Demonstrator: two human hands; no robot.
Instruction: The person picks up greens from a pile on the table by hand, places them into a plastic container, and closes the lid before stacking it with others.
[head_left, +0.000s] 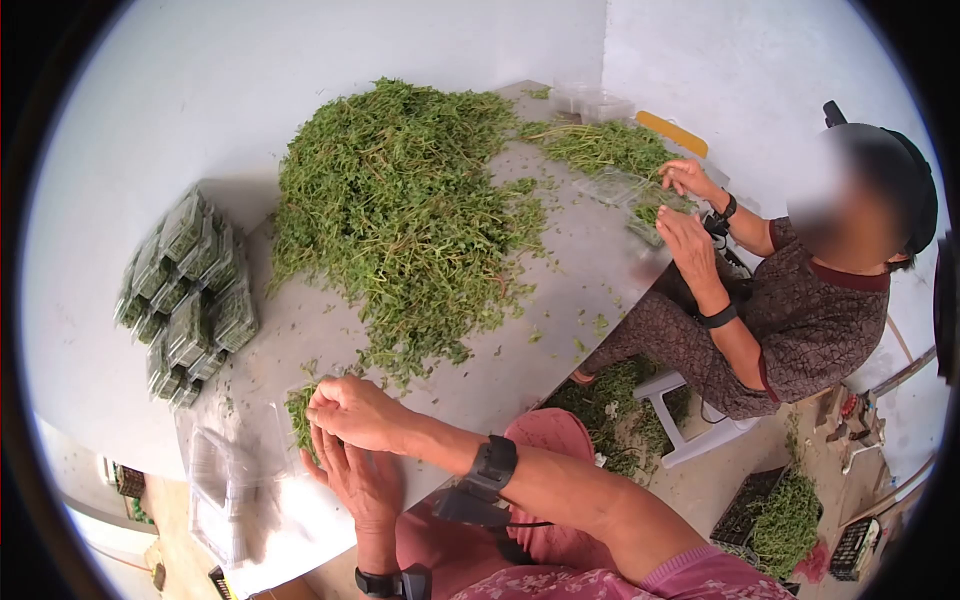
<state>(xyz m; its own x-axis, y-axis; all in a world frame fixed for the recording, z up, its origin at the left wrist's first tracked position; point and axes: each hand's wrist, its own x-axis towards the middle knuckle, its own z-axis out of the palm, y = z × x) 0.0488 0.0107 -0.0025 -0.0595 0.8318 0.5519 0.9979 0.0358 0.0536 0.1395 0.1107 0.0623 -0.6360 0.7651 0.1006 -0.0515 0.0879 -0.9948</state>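
My right hand [360, 412] reaches over from the right with its fingers curled together at a small bunch of green leafy sprigs [301, 415]. What its fingertips pinch is hidden. Just below it, my left hand [355, 482] has its fingers stretched out along the near side of that bunch. The sprigs appear to lie in a clear plastic box [268, 432], mostly covered by my hands. Beyond them rises a large heap of the same loose greens [400, 200] on the grey table [480, 370].
Filled clear boxes [190, 290] stand stacked at the table's left. Unfilled clear boxes [218, 490] lie at the near left corner. A co-worker [820, 320] sits at the right, both hands over greens and a box. Crates [750, 505] and greens are on the floor.
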